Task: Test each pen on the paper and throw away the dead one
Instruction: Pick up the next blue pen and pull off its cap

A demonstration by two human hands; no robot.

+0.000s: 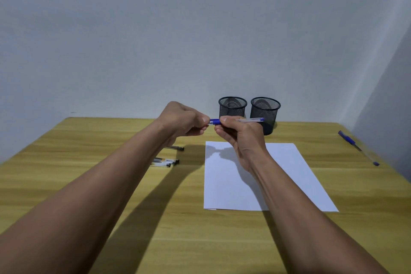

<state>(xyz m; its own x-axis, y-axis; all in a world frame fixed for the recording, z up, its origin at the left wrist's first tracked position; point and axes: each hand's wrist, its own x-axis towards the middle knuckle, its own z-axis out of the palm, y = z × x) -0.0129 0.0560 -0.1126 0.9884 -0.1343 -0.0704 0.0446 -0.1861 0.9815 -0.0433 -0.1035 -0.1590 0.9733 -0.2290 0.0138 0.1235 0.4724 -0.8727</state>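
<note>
A blue pen with a clear barrel is held level above the far edge of the white paper. My right hand grips its barrel. My left hand pinches the pen's blue cap end. Three black-tipped pens lie on the table left of the paper: one farther back, two side by side nearer. Another blue pen lies at the table's right edge.
Two black mesh pen cups stand at the back of the wooden table, the left cup and the right cup, both looking empty. A grey wall rises right behind them and along the right side.
</note>
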